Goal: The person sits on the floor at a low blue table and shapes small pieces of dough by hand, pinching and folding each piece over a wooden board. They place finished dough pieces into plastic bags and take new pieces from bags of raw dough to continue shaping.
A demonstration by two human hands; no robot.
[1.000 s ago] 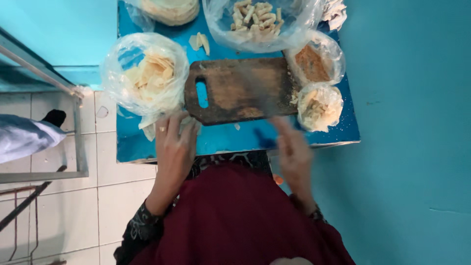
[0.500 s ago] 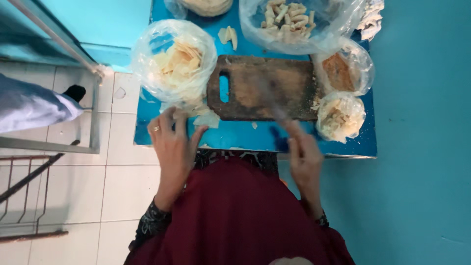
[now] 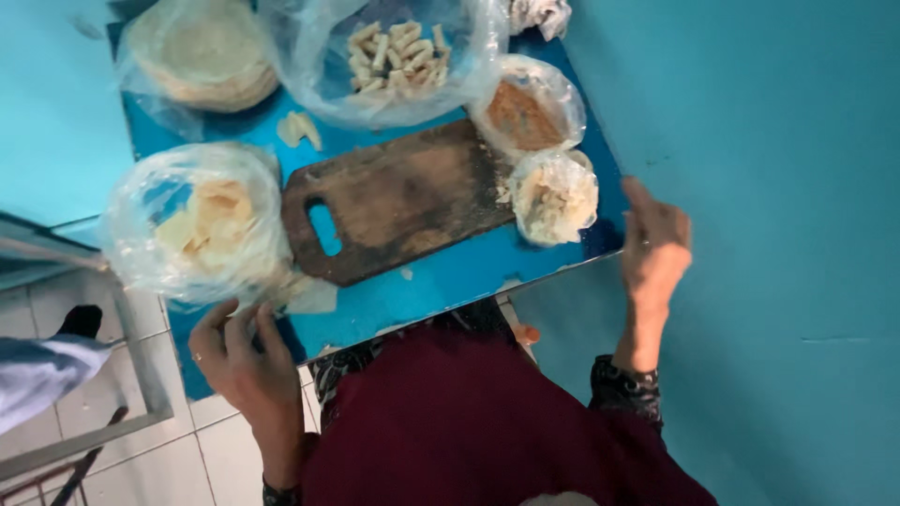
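— Two hands, where around the blue table [image 3: 450,276]?
— Left hand [image 3: 246,354] clasps its near-left edge, below the bagged wrappers [image 3: 202,225]; right hand [image 3: 654,245], fingers loosely extended, touches its right edge beside the bagged filling [image 3: 555,197].

A dark wooden cutting board [image 3: 398,208] with a handle slot lies at a slant on the middle of the tabletop. Beyond it sits a clear plastic bag of short rolled pastries [image 3: 389,52], and to the left of that a bagged stack of round flat wrappers [image 3: 202,56]. Two loose dough scraps [image 3: 300,129] lie between them. Near the board's right end sit a bag of brown filling [image 3: 525,114] and a bag of pale shredded filling [image 3: 555,195]. White floor tiles [image 3: 220,450] show below left.
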